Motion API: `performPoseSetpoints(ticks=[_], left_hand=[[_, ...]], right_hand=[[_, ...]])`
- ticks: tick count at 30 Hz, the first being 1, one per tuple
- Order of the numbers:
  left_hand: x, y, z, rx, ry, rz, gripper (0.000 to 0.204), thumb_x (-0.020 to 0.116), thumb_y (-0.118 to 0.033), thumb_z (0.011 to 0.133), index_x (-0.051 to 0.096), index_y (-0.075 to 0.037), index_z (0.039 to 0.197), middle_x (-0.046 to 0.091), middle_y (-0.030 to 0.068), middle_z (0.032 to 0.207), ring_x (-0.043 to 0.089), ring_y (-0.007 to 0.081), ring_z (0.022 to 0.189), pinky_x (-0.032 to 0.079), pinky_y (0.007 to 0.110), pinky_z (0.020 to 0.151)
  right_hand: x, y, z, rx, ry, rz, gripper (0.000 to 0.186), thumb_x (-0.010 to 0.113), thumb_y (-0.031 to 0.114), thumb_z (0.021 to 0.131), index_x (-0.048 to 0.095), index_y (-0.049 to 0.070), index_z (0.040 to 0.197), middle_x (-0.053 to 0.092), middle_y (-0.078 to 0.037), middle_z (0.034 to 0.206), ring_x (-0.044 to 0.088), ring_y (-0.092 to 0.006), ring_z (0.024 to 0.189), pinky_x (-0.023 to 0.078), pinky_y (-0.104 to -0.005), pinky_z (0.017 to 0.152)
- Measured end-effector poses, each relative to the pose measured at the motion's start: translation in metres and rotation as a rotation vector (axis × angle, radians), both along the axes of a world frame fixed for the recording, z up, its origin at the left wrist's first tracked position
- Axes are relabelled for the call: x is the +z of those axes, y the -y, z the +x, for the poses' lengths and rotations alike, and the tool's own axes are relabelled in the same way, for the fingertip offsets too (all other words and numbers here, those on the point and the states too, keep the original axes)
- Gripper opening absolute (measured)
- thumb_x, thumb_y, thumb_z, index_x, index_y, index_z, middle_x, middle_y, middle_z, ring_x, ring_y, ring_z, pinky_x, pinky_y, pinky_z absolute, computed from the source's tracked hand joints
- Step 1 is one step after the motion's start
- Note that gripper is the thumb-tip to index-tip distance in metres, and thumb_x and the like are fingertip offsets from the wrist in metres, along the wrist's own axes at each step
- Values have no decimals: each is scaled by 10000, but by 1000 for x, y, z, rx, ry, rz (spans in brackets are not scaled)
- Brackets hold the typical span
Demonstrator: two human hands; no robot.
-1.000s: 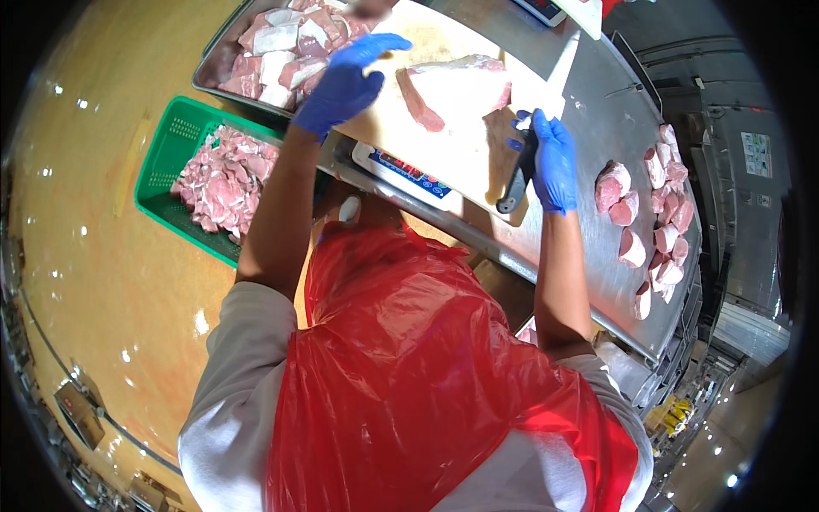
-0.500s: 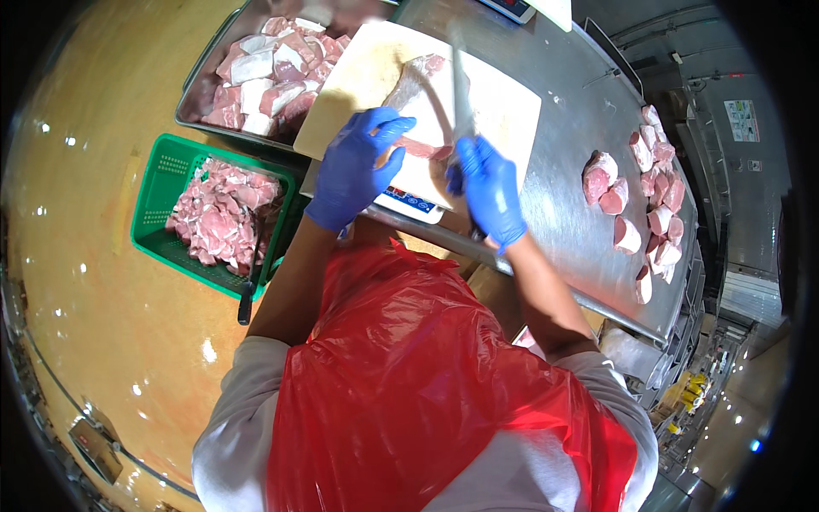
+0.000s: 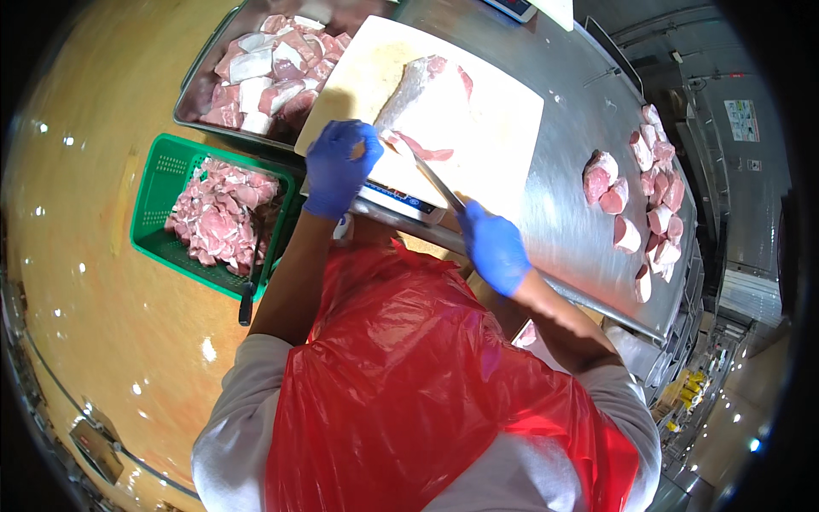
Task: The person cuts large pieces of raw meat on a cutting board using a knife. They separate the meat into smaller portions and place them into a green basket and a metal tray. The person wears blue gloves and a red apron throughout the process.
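A large slab of raw meat (image 3: 426,94) with a pale fat layer lies on the white cutting board (image 3: 503,119). My right hand (image 3: 495,252) is closed round the handle of a knife (image 3: 437,183). Its blade slants up and left, with the tip by the near left end of the slab, where a darker red strip shows. My left hand (image 3: 339,169), in a blue glove too, hovers over the board's near left edge, apart from the slab. Its fingers are curled in; whether anything small is between them is hidden.
A metal tub (image 3: 189,94) of meat chunks stands at the far left. Nearer is a green basket (image 3: 147,209) of trimmings, with a black-handled tool (image 3: 246,303) at its rim. Cut pieces (image 3: 659,183) lie on the steel table (image 3: 554,226) at right. A scale (image 3: 401,198) sits beneath the board's near edge.
The knife has swung from pointing away to slanting left onto the slab's near end. My right hand came nearer to me. My left hand drew left off the slab and curled its fingers.
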State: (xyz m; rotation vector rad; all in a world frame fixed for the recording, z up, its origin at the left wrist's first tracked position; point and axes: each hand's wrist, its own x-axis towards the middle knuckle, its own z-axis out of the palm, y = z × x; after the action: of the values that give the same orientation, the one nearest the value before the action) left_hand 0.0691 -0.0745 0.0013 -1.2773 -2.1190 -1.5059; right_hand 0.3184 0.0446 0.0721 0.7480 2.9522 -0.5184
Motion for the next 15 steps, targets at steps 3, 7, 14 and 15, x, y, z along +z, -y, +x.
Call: performPoseSetpoints(ticks=[3, 7, 14, 15], left_hand=[[6, 11, 1, 110, 276, 30, 153, 722, -101, 828, 680, -74, 973, 679, 103, 904, 671, 280, 835, 548, 370, 741], [25, -5, 23, -68, 144, 145, 241, 757, -63, 824, 692, -72, 1056, 663, 92, 956, 661, 245, 800, 548, 352, 741], [3, -21, 20, 42, 235, 71, 134, 766, -28, 710, 673, -93, 781, 665, 76, 807, 665, 264, 743, 539, 356, 673], [3, -18, 17, 50, 296, 67, 128, 760, -23, 703, 669, -96, 756, 662, 72, 776, 666, 264, 726, 537, 354, 661]], right_hand=[[33, -8, 23, 10, 177, 58, 185, 549, 191, 1020, 533, 7, 1012, 638, -249, 685, 637, -466, 640, 501, -528, 552], [43, -6, -4, -17, -124, -24, 180, 574, 155, 1010, 518, -5, 948, 618, -277, 691, 622, -488, 647, 484, -540, 559], [16, 9, -111, 26, -193, 27, 206, 516, 151, 990, 519, -55, 980, 656, -291, 744, 676, -465, 682, 549, -539, 614], [8, 13, -117, 24, -146, 66, 190, 517, 134, 977, 518, -56, 991, 662, -287, 755, 681, -457, 681, 556, -533, 618]])
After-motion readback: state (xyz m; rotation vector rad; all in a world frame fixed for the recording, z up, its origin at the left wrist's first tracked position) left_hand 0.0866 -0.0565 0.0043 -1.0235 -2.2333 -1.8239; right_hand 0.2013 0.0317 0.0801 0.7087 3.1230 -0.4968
